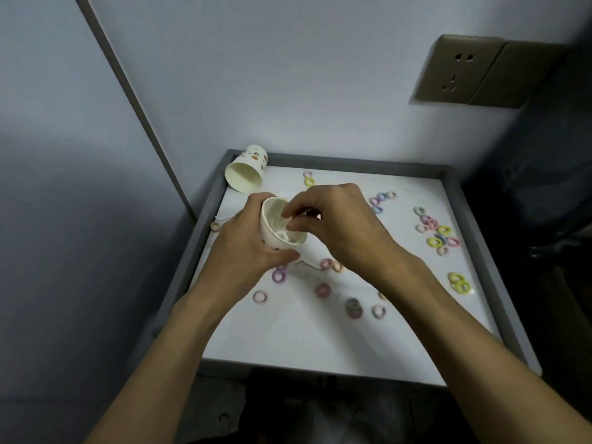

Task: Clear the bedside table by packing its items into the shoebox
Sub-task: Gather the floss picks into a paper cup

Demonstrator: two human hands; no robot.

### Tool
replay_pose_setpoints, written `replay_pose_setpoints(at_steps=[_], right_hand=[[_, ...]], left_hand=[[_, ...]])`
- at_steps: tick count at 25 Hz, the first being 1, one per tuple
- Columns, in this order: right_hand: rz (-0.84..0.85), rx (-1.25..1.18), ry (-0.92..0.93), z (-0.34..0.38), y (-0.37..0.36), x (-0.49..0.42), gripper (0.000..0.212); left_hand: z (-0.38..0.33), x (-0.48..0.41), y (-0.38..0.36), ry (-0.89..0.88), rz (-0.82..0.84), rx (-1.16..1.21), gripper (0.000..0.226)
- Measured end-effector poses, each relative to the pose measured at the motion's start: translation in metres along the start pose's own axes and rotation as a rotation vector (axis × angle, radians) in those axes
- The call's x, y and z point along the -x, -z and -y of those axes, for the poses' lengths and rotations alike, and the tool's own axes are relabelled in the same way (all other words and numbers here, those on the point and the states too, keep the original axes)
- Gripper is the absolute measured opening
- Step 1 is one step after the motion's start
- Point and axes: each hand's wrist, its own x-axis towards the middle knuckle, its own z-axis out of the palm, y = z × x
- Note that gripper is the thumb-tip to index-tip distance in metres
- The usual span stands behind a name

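Two forearms (pixel 166 347) reached in over the bedside table (pixel 304 341). The left hand (pixel 246 248) gripped a tilted paper cup (pixel 275 233) above the table's left side. The right hand (pixel 339 225) bunched its fingertips at the cup's mouth; whether they pinched anything could not be told. Small coloured rings (pixel 437 230) lay scattered across the white top. A second cup (pixel 245 173) lay on its side in the back left corner.

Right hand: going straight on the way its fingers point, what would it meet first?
The paper cup that the left hand holds; the right hand seems to have fingertips at its mouth, depth unclear.
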Motion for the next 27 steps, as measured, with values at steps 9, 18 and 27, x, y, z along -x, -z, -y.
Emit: replay_pose_setpoints(at_steps=[9,18,27], right_hand=[[0.256,0.35,-0.24,-0.047,-0.03,0.007,0.017],[0.18,0.437,0.03,-0.046,-0.062,-0.006,0.01],[0.13,0.391,0.048,-0.053,-0.065,-0.011,0.006]], left_hand=[[0.022,-0.011,0.025,0.085,-0.227,0.079,0.074],[0.027,-0.008,0.031,0.087,-0.278,0.069,0.073],[0.03,-0.009,0.035,0.107,-0.268,0.066,0.073]])
